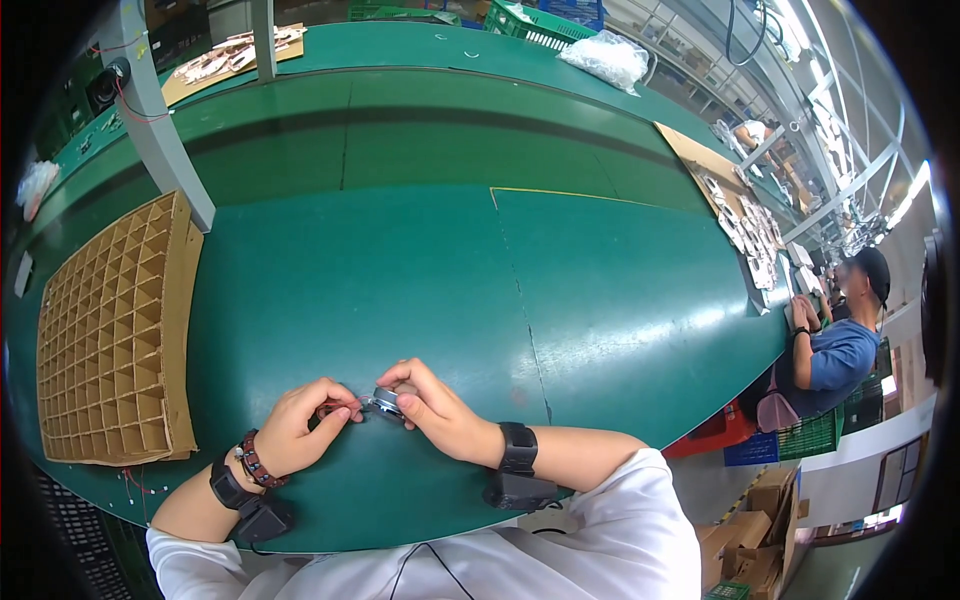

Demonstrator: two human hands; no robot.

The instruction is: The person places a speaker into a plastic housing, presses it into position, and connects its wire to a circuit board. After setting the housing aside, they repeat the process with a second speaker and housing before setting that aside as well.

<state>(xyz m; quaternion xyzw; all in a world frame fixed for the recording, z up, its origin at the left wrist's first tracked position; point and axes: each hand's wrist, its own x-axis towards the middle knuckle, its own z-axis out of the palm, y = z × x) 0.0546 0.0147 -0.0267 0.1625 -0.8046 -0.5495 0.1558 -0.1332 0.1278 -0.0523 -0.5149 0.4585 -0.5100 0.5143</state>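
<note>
Near the front edge of the green table, my right hand (432, 405) pinches a small round part (385, 402), dark with a silver rim, that looks like a small speaker. It is held between thumb and fingers, tilted, just above the tabletop. To its left, my left hand (305, 425) is closed on thin red wires (338, 406) that reach toward the round part. Whether the wires are joined to it is too small to tell. Both wrists carry black straps with dark modules.
A cardboard box with divider cells (112, 330) stands at the left, with loose red wires (140, 488) beside its near corner. A grey post (165, 120) rises behind it. Cardboard with pale parts (742, 225) lies far right, near a seated co-worker (845, 345). A plastic bag (608, 60) lies at the back.
</note>
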